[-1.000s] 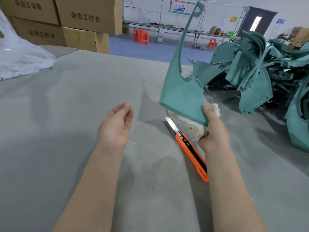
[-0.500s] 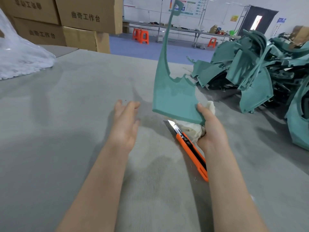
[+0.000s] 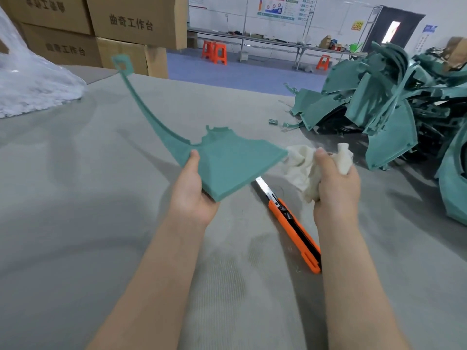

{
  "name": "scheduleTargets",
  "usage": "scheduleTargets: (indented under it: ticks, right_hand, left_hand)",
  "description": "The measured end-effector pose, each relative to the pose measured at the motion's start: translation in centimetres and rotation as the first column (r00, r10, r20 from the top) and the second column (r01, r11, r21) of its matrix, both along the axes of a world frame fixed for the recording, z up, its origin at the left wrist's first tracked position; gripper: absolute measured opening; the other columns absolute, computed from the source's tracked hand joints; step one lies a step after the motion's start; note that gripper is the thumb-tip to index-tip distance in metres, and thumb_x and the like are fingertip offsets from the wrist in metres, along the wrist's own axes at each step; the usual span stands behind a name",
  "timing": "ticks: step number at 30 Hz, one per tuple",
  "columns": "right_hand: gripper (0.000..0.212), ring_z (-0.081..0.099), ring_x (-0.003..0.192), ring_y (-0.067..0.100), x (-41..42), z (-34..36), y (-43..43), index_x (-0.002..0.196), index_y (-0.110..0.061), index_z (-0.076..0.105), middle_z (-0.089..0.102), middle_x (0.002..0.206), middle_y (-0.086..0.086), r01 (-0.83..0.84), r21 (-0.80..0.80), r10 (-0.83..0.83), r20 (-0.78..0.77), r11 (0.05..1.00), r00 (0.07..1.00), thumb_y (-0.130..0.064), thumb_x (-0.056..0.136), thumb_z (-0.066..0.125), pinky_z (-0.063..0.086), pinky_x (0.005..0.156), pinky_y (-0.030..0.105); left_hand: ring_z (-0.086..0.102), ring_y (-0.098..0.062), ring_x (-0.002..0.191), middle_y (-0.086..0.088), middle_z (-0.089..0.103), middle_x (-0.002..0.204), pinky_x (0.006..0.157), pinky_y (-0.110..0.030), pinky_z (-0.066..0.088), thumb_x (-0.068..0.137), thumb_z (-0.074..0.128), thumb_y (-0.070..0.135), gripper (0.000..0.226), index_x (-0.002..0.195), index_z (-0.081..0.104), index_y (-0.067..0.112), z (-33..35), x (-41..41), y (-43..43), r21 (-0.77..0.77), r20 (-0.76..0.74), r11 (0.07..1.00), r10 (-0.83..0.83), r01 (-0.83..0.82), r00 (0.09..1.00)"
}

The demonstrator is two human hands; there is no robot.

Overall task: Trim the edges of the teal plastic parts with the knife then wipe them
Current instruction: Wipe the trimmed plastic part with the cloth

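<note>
The teal plastic part (image 3: 227, 160) is held above the counter (image 3: 75, 198), gripped at its near corner by the left hand (image 3: 193, 195). Its thin curved arm extends up and left. The right hand (image 3: 336, 188) is closed around a white cloth (image 3: 300, 162). The orange utility knife (image 3: 290, 223) lies on the counter between the hands, blade extended. A pile of teal parts (image 3: 391, 117) sits at far right.

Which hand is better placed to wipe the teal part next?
Right. The right hand already grips the cloth beside the teal part, which the left hand holds.
</note>
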State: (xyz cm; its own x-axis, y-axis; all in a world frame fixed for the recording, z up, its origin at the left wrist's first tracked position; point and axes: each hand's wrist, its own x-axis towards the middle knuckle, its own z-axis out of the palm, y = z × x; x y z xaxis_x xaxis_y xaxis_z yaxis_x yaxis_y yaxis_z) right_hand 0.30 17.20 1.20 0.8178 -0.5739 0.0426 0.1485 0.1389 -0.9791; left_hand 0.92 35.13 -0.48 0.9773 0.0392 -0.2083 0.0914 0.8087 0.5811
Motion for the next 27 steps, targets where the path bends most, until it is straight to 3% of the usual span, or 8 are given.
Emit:
scheduleTargets:
  ticks: [2, 6, 9, 13, 18, 21, 24, 27]
  right_hand:
    - [0.014, 0.048, 0.052, 0.004, -0.1, 0.1, 0.1, 0.079, -0.022, 0.056, 0.052, 0.065, -0.007, -0.043, -0.025, 0.042, -0.029, 0.999, 0.999, -0.013, 0.087, 0.064, 0.039, 0.046, 0.016]
    - [0.026, 0.052, 0.056, 0.008, -0.7, 0.3, 0.9, 0.084, -0.022, 0.062, 0.057, 0.069, -0.005, -0.257, -0.195, 0.231, -0.144, 0.947, 0.962, 0.002, 0.087, 0.053, 0.039, 0.046, 0.018]
    - [0.027, 0.060, 0.057, 0.004, -1.4, 0.6, 1.9, 0.090, -0.018, 0.069, 0.068, 0.068, -0.010, -0.598, -0.262, 0.551, -0.236, 0.757, 0.801, 0.006, 0.086, 0.057, 0.045, 0.051, 0.014]
    - [0.009, 0.063, 0.075, 0.006, -2.2, -0.1, 4.4, 0.091, -0.017, 0.075, 0.075, 0.088, 0.003, -0.830, -0.268, 0.764, -0.328, 0.490, 0.556, -0.021, 0.084, 0.072, 0.048, 0.070, 0.018]
    - [0.016, 0.062, 0.070, 0.008, -2.2, -0.6, 6.9, 0.074, -0.010, 0.072, 0.068, 0.073, 0.000, -0.769, -0.207, 0.762, -0.132, 0.605, 0.634, -0.015, 0.088, 0.069, 0.049, 0.068, 0.020]
    - [0.020, 0.065, 0.065, 0.008, -2.3, -0.4, 6.7, 0.075, -0.009, 0.071, 0.069, 0.070, 0.001, -0.832, -0.095, 0.832, -0.050, 0.546, 0.552, -0.010, 0.092, 0.061, 0.055, 0.069, 0.019]
    - [0.026, 0.061, 0.058, 0.007, -2.1, 0.1, 5.8, 0.067, -0.012, 0.068, 0.067, 0.063, -0.001, -0.766, -0.103, 0.756, -0.120, 0.635, 0.643, -0.007, 0.090, 0.059, 0.050, 0.058, 0.017]
    - [0.016, 0.058, 0.062, 0.013, -1.6, -0.3, 4.5, 0.073, -0.014, 0.065, 0.064, 0.070, 0.001, -0.594, -0.446, 0.472, -0.362, 0.669, 0.804, -0.019, 0.087, 0.062, 0.044, 0.058, 0.023]
  left_hand:
    - [0.070, -0.018, 0.095, -0.003, 0.072, 0.108, 0.087, -0.039, 0.055, 0.103, 0.038, 0.035, 0.033, 0.110, 0.064, 0.016, 0.0, 0.0, 0.4, -0.055, -0.009, 0.998, 0.040, -0.040, 0.999]
    - [0.072, -0.015, 0.069, -0.001, 0.075, 0.078, 0.062, -0.030, 0.060, 0.103, 0.040, 0.030, 0.030, 0.094, 0.064, 0.014, 0.1, 0.0, 0.5, -0.131, -0.018, 0.987, 0.091, -0.092, 0.996]
    - [0.072, -0.010, 0.074, 0.002, 0.075, 0.084, 0.068, -0.030, 0.058, 0.103, 0.038, 0.030, 0.031, 0.094, 0.063, 0.015, 0.4, 0.0, 0.5, -0.147, 0.006, 0.982, 0.117, -0.115, 0.993]
    - [0.071, -0.011, 0.077, 0.004, 0.074, 0.089, 0.068, -0.029, 0.058, 0.103, 0.033, 0.038, 0.037, 0.098, 0.062, 0.016, 0.5, 0.0, 0.6, -0.106, 0.047, 0.988, 0.118, -0.112, 0.992]
    - [0.062, -0.013, 0.045, 0.001, 0.070, 0.065, 0.040, -0.019, 0.047, 0.099, 0.043, 0.042, 0.032, 0.097, 0.061, 0.015, 0.9, -0.5, 0.5, 0.059, 0.035, 0.995, 0.084, -0.086, 0.996]
    - [0.034, -0.007, 0.031, 0.003, 0.052, 0.044, 0.032, -0.014, 0.025, 0.093, 0.054, 0.035, 0.026, 0.075, 0.057, 0.017, 1.0, -0.8, 0.3, 0.146, 0.022, 0.987, -0.069, 0.065, 0.997]
    - [0.059, -0.010, 0.047, 0.001, 0.067, 0.062, 0.042, -0.019, 0.046, 0.095, 0.053, 0.022, 0.016, 0.084, 0.063, 0.014, 1.3, -1.0, 0.1, 0.073, 0.092, 0.996, -0.066, 0.059, 0.994]
    - [0.071, -0.008, 0.068, 0.000, 0.074, 0.078, 0.056, -0.020, 0.055, 0.093, 0.057, 0.009, 0.009, 0.091, 0.065, 0.011, 1.5, -0.8, 0.2, -0.110, 0.089, 0.990, 0.102, -0.092, 0.991]
